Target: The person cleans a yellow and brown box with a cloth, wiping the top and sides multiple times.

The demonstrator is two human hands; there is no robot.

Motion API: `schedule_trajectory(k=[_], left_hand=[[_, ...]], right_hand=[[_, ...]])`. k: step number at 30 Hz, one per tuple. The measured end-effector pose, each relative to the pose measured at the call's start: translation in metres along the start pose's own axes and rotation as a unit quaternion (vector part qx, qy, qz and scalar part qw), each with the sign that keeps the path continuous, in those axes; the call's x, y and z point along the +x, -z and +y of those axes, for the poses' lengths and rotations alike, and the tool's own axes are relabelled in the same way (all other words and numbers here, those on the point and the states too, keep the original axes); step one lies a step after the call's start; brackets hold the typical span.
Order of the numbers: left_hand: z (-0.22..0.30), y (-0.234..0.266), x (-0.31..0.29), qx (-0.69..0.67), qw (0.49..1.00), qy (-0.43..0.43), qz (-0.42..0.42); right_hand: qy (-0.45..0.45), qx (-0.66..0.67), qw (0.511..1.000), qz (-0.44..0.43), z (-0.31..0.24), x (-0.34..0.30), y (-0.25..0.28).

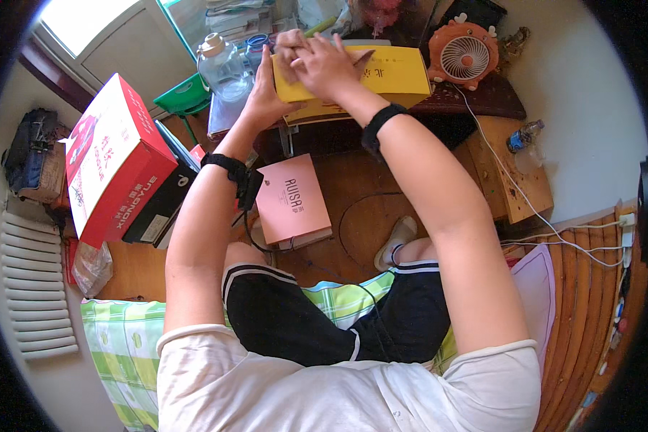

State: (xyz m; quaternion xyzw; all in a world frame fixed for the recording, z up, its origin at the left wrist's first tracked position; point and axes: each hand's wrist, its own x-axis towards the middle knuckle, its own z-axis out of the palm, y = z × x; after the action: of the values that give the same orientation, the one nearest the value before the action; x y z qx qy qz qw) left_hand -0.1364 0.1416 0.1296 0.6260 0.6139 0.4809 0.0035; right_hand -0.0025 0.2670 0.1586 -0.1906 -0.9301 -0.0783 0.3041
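Observation:
A yellow box (399, 75) with dark printing stands near the front edge of the cluttered desk. My left hand (268, 101) grips its left end, one finger running up along the edge and the thumb against the front. Over the top of the box is my right hand (322, 68), with bent, slightly blurred fingers drawn together. Whatever those fingers hold, if anything, is too small or hidden to name. A brown pointed shape (364, 59) shows just right of this hand; I cannot tell whether it is loose or printed.
Left of the box stand a large clear bottle (223, 68) and a green chair (183, 93). An orange fan (464, 57) is at right, its white cord (507, 165) trailing down. A red-and-white box (115, 158) rests at left. A pink box (293, 198) lies below on the floor.

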Motion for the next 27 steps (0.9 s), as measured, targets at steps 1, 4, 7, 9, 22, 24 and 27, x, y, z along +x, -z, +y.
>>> schedule_trajectory(k=[1, 4, 7, 9, 22, 24, 27], left_hand=[[0.003, 0.002, -0.002, 0.014, 1.000, 0.015, -0.014], [0.002, 0.008, -0.006, 0.024, 0.999, 0.019, -0.013], [0.006, 0.009, -0.012, 0.045, 0.999, -0.002, -0.018], [0.011, 0.007, -0.014, 0.054, 0.998, -0.005, -0.019], [0.060, 0.003, -0.008, 0.396, 0.914, -0.004, -0.091], [0.068, -0.011, 0.005, 0.408, 0.902, -0.045, -0.133], [0.080, -0.044, 0.019, 0.395, 0.907, -0.075, -0.129]], right_hand=[[-0.017, -0.030, 0.999, -0.013, 0.011, -0.004, 0.003], [-0.040, -0.047, 0.998, 0.015, 0.044, -0.023, 0.019], [-0.082, -0.090, 0.992, 0.018, 0.089, -0.052, 0.031], [-0.131, -0.123, 0.982, 0.056, 0.115, -0.074, 0.035], [-0.266, -0.028, 0.960, 0.084, 0.108, -0.101, 0.048], [-0.262, -0.025, 0.961, 0.090, 0.105, -0.101, 0.049], [-0.273, -0.034, 0.954, 0.120, 0.101, -0.098, 0.048]])
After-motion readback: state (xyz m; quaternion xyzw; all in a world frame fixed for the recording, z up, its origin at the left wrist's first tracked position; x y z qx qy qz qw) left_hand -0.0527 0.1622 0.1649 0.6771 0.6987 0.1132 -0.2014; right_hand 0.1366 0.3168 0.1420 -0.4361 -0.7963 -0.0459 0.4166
